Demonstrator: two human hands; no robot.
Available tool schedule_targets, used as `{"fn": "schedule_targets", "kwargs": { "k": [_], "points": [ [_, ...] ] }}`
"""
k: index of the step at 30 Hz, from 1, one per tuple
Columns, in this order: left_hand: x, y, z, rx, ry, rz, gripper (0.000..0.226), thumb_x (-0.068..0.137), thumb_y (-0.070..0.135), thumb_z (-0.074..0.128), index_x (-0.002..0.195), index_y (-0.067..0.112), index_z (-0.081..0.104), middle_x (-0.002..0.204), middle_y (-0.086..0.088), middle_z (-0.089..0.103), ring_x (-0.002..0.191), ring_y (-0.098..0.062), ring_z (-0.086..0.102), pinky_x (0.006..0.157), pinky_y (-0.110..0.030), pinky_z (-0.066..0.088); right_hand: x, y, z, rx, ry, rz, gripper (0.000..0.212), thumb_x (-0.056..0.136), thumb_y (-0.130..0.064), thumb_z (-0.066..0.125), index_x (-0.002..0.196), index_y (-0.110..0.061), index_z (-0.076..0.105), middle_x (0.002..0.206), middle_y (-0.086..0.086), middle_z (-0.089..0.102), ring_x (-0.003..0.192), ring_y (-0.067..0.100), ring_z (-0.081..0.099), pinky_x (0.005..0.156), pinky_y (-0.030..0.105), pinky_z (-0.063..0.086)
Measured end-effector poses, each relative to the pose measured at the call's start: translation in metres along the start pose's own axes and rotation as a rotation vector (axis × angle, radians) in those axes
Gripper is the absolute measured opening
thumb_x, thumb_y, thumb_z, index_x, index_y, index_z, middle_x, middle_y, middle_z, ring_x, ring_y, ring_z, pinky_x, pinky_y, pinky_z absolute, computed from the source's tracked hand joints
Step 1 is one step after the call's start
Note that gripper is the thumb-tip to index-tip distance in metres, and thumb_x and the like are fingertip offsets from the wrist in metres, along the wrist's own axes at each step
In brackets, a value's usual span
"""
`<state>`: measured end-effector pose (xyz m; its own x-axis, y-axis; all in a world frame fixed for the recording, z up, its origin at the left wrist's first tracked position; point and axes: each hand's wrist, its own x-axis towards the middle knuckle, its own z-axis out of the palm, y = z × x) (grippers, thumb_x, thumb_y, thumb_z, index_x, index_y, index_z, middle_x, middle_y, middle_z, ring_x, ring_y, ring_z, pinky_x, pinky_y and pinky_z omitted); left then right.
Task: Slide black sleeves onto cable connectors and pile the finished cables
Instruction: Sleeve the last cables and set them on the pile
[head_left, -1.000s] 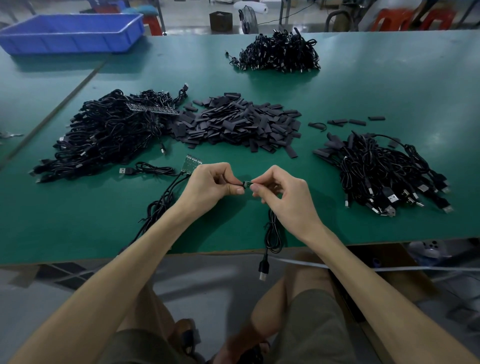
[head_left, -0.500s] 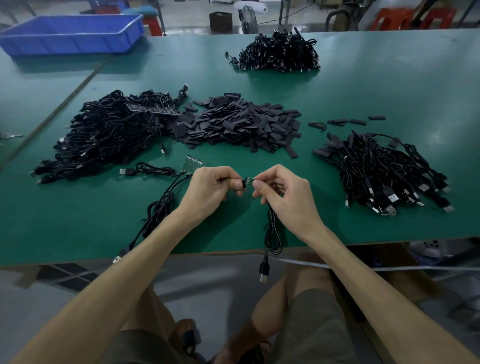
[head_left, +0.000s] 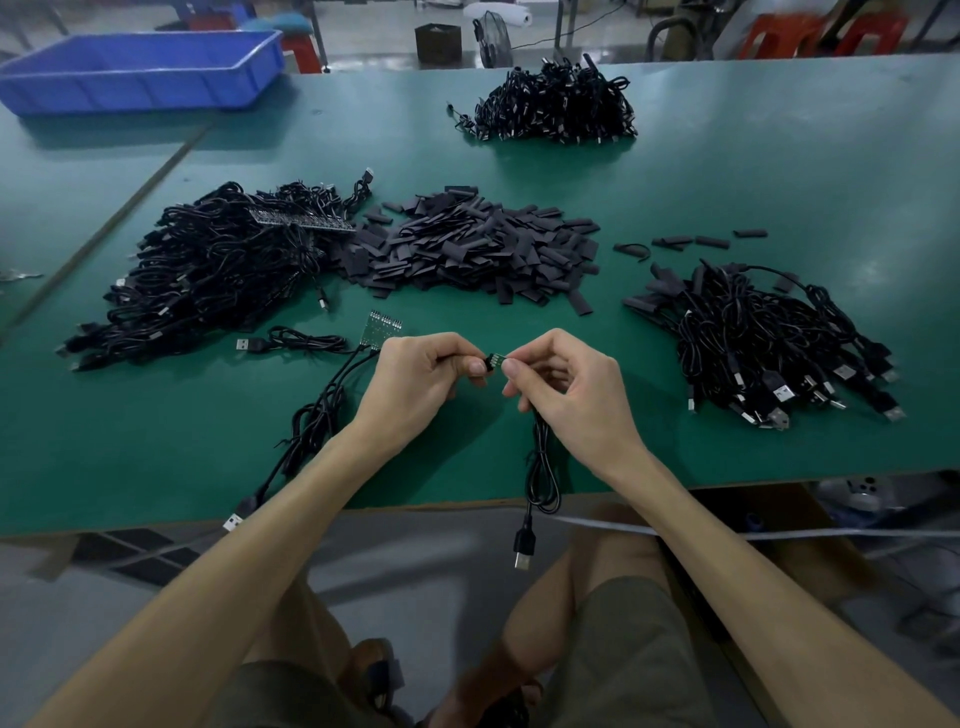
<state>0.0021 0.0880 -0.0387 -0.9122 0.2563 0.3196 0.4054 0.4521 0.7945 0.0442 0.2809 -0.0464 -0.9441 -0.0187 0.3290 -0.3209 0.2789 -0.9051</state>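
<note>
Both hands are working close together over the tabletop (head_left: 701, 447), left hand (head_left: 415, 382) and right hand (head_left: 569, 397) each pinching the connector (head_left: 493, 360), cable (head_left: 540, 467) dangling toward 6 o'clock. Sleeving's happening (I reckon); next it's needing a straight push.

The one camera sits on the person's head. It looks forward and down at the flat green table (head_left: 779, 171) from its near side. The left hand (head_left: 415, 382) and right hand (head_left: 576, 397) are very close, in the middle. The blue plastic bin (head_left: 140, 73) is far off, top left. A bare knee (head_left: 592, 566) shows at the bottom.
</note>
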Motion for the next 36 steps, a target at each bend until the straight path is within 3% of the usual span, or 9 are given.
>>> {"fn": "schedule_targets", "kwargs": {
  "k": [6, 9, 12, 14, 17, 19, 25, 31, 36],
  "points": [
    [-0.001, 0.002, -0.001, 0.003, 0.014, 0.018, 0.02, 0.093, 0.01, 0.071, 0.08, 0.026, 0.073, 0.067, 0.004, 0.074, 0.052, -0.026, 0.058, 0.054, -0.043, 0.049, 0.0, 0.0, 0.0, -0.002, -0.014, 0.015, 0.005, 0.096, -0.015, 0.074, 0.093, -0.012, 0.07, 0.076, -0.001, 0.075, 0.063, 0.014, 0.07, 0.065, 0.024, 0.056],
    [-0.001, 0.0, 0.0, 0.022, 0.011, 0.019, 0.024, 0.093, 0.007, 0.07, 0.081, 0.028, 0.073, 0.067, 0.018, 0.072, 0.052, -0.032, 0.055, 0.05, -0.044, 0.047, -0.001, 0.001, -0.001, -0.002, -0.012, 0.01, 0.005, 0.094, -0.013, 0.075, 0.091, -0.011, 0.071, 0.075, 0.0, 0.075, 0.062, 0.012, 0.069, 0.064, 0.024, 0.056],
    [-0.001, -0.003, 0.001, 0.063, 0.011, 0.033, 0.024, 0.092, 0.001, 0.068, 0.084, 0.022, 0.075, 0.062, 0.027, 0.067, 0.049, -0.005, 0.056, 0.048, -0.022, 0.043, -0.001, 0.002, -0.001, -0.031, -0.018, 0.002, 0.006, 0.094, -0.014, 0.076, 0.09, -0.013, 0.072, 0.074, -0.001, 0.074, 0.063, 0.01, 0.068, 0.064, 0.025, 0.056],
    [-0.002, -0.001, 0.001, 0.122, 0.0, 0.071, 0.024, 0.089, -0.005, 0.065, 0.086, 0.015, 0.078, 0.064, 0.025, 0.068, 0.062, 0.006, 0.063, 0.06, -0.009, 0.044, 0.0, 0.003, -0.001, -0.046, -0.043, 0.016, 0.006, 0.094, -0.014, 0.076, 0.089, -0.014, 0.073, 0.073, -0.002, 0.074, 0.063, 0.011, 0.068, 0.064, 0.028, 0.057],
    [-0.004, 0.001, 0.002, 0.252, -0.047, 0.192, 0.018, 0.088, 0.004, 0.065, 0.088, 0.014, 0.079, 0.077, 0.016, 0.071, 0.076, -0.006, 0.068, 0.08, -0.03, 0.054, 0.001, 0.006, -0.001, -0.075, -0.095, 0.025, 0.007, 0.093, -0.014, 0.076, 0.087, -0.017, 0.074, 0.072, -0.003, 0.073, 0.061, 0.008, 0.066, 0.062, 0.024, 0.056],
    [-0.005, 0.0, 0.002, 0.284, -0.056, 0.217, 0.015, 0.088, 0.008, 0.067, 0.09, 0.016, 0.079, 0.082, 0.013, 0.071, 0.08, -0.01, 0.066, 0.083, -0.036, 0.053, 0.001, 0.007, -0.002, -0.087, -0.105, 0.035, 0.006, 0.093, -0.014, 0.076, 0.088, -0.017, 0.074, 0.072, -0.003, 0.074, 0.06, 0.01, 0.067, 0.062, 0.026, 0.057],
    [0.001, 0.0, 0.002, 0.188, -0.093, 0.162, 0.01, 0.086, 0.01, 0.076, 0.094, 0.015, 0.078, 0.086, 0.016, 0.069, 0.085, 0.0, 0.065, 0.079, -0.013, 0.047, 0.003, 0.006, -0.001, -0.05, -0.069, 0.081, 0.012, 0.094, -0.021, 0.076, 0.101, -0.014, 0.069, 0.077, -0.004, 0.077, 0.063, 0.014, 0.071, 0.068, 0.026, 0.058],
    [0.001, 0.0, 0.002, 0.196, -0.066, 0.159, 0.012, 0.091, 0.013, 0.073, 0.102, 0.013, 0.078, 0.089, 0.012, 0.068, 0.084, 0.003, 0.064, 0.079, -0.007, 0.043, 0.006, 0.007, -0.004, 0.027, -0.007, 0.171, 0.011, 0.099, -0.02, 0.071, 0.094, -0.011, 0.068, 0.08, 0.002, 0.078, 0.072, 0.017, 0.077, 0.075, 0.035, 0.062],
    [-0.004, 0.002, 0.005, 0.311, -0.183, 0.224, 0.025, 0.099, 0.021, 0.064, 0.12, 0.01, 0.072, 0.097, 0.001, 0.061, 0.086, -0.013, 0.057, 0.081, -0.022, 0.044, 0.008, 0.01, -0.006, 0.12, 0.021, 0.225, 0.009, 0.095, -0.018, 0.075, 0.093, -0.01, 0.072, 0.077, 0.007, 0.078, 0.068, 0.02, 0.075, 0.068, 0.028, 0.058]
  ]
}}
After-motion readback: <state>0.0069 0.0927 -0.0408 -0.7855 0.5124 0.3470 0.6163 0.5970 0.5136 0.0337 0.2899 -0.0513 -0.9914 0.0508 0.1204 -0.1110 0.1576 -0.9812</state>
